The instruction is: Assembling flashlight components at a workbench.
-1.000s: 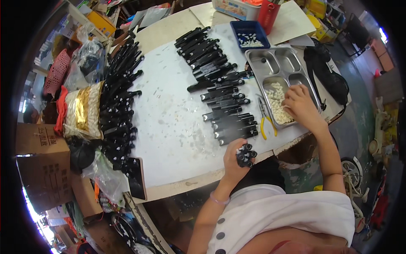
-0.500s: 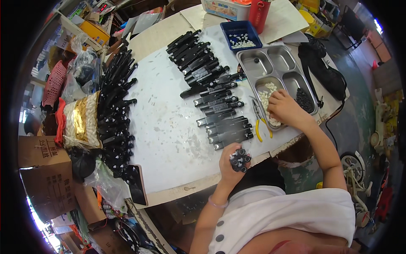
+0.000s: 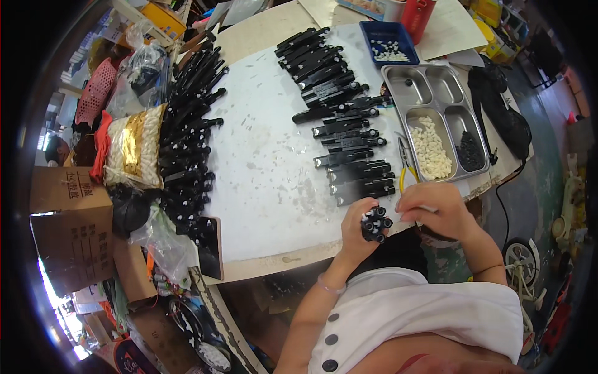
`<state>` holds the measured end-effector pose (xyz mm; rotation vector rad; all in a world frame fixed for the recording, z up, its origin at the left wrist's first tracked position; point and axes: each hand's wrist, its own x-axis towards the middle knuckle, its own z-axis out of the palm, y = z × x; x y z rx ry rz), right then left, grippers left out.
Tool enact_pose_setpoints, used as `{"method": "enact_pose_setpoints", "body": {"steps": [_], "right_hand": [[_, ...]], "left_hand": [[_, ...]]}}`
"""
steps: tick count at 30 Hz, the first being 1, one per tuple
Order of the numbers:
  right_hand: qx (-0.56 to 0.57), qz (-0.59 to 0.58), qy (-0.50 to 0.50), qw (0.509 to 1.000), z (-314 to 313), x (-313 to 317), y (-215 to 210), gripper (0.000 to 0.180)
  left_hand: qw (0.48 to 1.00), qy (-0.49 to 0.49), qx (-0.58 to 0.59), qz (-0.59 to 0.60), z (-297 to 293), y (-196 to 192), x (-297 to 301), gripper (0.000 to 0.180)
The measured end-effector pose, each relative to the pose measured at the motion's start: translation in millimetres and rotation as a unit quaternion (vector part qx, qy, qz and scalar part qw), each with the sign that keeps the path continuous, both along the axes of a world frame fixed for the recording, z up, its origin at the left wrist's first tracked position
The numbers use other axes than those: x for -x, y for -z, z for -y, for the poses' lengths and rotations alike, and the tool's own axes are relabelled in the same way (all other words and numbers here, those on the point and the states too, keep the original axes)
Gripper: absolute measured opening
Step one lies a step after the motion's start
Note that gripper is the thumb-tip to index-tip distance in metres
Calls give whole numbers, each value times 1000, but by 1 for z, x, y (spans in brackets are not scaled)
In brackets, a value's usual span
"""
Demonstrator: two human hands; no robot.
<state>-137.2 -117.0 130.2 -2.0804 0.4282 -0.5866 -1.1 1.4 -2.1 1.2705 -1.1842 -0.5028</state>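
Note:
My left hand (image 3: 356,235) is closed around a bundle of black tubular parts (image 3: 375,224), whose round ends point up. Close beside it, to the right, my right hand (image 3: 439,207) has its thumb and fingers drawn together near the bundle. Something small and pale shows at those fingertips, too blurred to name. Just beyond the right hand stands a metal compartment tray (image 3: 442,85), with small white pieces (image 3: 430,148) in one near compartment and small black pieces (image 3: 470,153) in the other. Yellow-handled pliers (image 3: 407,169) lie along the tray's left side, partly hidden by the right hand.
A column of black parts (image 3: 346,128) lies across the table's middle, and a larger pile (image 3: 180,146) lines the left side. A blue basket (image 3: 369,57) with white pieces and a red bottle (image 3: 416,22) stand at the back. A phone (image 3: 210,249) rests at the front left.
My right hand has left the tray's white pieces and come back beside the left hand. The left hand still holds the black bundle. The whole view has shifted somewhat.

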Motion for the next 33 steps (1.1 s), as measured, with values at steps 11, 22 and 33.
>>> {"method": "enact_pose_setpoints", "body": {"steps": [11,22,33], "right_hand": [[221,46,-6,974,-6,-28,7,19],[188,42,-40,981,1,-26,17,19],[510,-259,-114,812,-18,-24,-35,12]], "left_hand": [[1000,-2,-16,9,-1,0,-1,53],[1000,-20,3,21,0,-3,0,54],[999,-2,11,43,1,-7,3,58]]}}
